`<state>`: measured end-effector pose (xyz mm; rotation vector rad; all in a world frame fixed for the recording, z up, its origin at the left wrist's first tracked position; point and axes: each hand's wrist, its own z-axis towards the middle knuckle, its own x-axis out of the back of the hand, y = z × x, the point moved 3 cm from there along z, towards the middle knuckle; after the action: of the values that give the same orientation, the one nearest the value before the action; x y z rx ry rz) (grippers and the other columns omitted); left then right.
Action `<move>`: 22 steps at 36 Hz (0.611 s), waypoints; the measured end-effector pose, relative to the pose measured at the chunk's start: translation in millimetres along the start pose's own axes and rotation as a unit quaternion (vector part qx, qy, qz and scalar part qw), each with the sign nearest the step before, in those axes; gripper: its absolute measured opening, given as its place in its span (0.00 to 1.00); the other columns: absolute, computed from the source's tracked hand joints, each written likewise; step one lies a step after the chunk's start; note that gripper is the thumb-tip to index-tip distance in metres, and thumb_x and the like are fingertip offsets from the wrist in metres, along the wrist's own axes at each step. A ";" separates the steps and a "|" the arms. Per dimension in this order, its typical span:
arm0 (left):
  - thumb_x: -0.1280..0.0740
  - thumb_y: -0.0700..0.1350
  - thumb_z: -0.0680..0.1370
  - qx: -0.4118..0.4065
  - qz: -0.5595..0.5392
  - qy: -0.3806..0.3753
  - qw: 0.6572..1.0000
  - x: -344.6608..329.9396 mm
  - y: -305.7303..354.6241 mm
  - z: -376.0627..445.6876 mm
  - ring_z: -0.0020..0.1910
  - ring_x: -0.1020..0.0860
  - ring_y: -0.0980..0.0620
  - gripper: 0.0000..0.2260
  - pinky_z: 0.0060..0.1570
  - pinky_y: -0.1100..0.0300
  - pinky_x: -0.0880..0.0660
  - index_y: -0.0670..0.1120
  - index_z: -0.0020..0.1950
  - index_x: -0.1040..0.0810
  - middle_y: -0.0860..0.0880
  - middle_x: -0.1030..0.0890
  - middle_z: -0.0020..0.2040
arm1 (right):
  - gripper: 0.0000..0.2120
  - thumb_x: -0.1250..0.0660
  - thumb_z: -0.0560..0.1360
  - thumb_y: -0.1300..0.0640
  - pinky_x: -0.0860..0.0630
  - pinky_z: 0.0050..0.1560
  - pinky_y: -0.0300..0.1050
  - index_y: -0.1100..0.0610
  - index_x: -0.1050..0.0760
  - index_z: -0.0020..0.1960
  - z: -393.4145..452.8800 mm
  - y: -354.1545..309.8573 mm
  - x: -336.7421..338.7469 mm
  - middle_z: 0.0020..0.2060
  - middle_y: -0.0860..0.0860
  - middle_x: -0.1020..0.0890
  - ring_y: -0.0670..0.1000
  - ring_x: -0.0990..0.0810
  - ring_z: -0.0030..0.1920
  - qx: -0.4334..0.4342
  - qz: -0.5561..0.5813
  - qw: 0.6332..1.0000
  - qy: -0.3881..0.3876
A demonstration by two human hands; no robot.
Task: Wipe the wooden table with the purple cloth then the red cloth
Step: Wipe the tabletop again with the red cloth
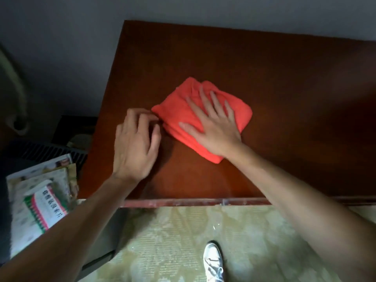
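Observation:
A folded red cloth (179,117) lies near the middle of the dark wooden table (274,82). My right hand (213,127) rests flat on top of the cloth, fingers spread and pointing away from me. My left hand (136,143) hovers just left of the cloth, fingers curled, its fingertips at the cloth's left corner; whether they pinch the fabric is unclear. No purple cloth is in view.
The table stands against a grey wall (183,9). To its left sit a stack of papers and a printed box (42,200) on a dark slatted crate (50,151). Patterned flooring (183,241) and my white shoe (213,261) are below the front edge.

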<state>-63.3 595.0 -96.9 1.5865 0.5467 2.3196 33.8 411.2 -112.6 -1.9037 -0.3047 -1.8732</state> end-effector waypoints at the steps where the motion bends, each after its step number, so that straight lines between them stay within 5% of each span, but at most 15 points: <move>1: 0.40 0.47 0.82 0.031 -0.007 0.015 0.999 4.8 -5.3 -2.0 0.58 0.25 0.41 0.11 0.54 0.47 0.31 0.43 0.59 0.25 0.40 0.27 0.60 | 0.39 0.58 0.75 0.25 0.53 0.80 0.60 0.39 0.49 0.82 -23.0 -11.8 -2.1 0.84 0.48 0.52 0.54 0.53 0.83 0.014 -0.005 1.000 0.006; 4: 0.42 0.49 0.81 0.062 0.003 -0.004 0.998 17.3 -31.7 -8.9 0.58 0.26 0.38 0.14 0.54 0.45 0.31 0.43 0.60 0.25 0.39 0.27 0.60 | 0.37 0.55 0.77 0.26 0.51 0.80 0.61 0.40 0.48 0.82 -81.1 -42.3 -6.6 0.84 0.49 0.50 0.55 0.52 0.83 0.057 -0.013 0.998 0.022; 10: 0.44 0.52 0.81 -0.085 0.100 -0.119 0.984 39.3 -79.6 -17.7 0.58 0.25 0.39 0.20 0.54 0.44 0.30 0.43 0.69 0.26 0.42 0.27 0.64 | 0.36 0.51 0.78 0.27 0.49 0.79 0.62 0.40 0.48 0.83 -104.0 -54.9 -7.8 0.84 0.49 0.51 0.54 0.54 0.83 0.126 -0.028 0.992 0.011; 22: 0.46 0.54 0.83 -0.067 0.047 -0.141 0.987 32.0 -83.7 -22.6 0.74 0.32 0.47 0.23 0.67 0.53 0.36 0.44 0.73 0.29 0.45 0.28 0.71 | 0.29 0.46 0.81 0.32 0.53 0.81 0.55 0.36 0.44 0.80 41.3 -21.1 4.0 0.84 0.46 0.51 0.48 0.54 0.83 0.363 -0.012 0.928 -0.082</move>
<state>-94.6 679.8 -116.0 1.8654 0.2498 2.0918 60.9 448.1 -104.3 -1.5227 -0.9328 -1.3306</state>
